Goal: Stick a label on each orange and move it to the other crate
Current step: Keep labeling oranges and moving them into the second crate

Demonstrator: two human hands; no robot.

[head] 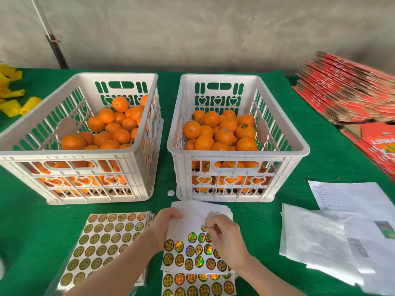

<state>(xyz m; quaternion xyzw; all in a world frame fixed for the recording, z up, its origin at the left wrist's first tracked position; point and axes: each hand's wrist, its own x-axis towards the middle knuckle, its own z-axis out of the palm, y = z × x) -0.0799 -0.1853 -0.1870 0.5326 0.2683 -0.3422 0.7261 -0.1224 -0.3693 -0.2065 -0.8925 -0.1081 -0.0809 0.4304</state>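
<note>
Right hand [224, 238], lower centre of frame: thumb and forefinger pinching round holographic gold label [204, 228], peeling it off white backing sheet [192, 211]. Left hand [165, 227] gripping sheet's left edge, fingers curled. Label probably handling as thin, limp, tacky: take by rim only. Unlabelled oranges [106, 115] lying in white slotted plastic crate [74, 155], mid left.

Print on each label [168, 245] too small to read
Your right hand [226, 240] covers part of the held sheet [188, 212]; the bottom edge crops the lower sheet [192, 284], the right edge the red cartons [346, 92].
</note>
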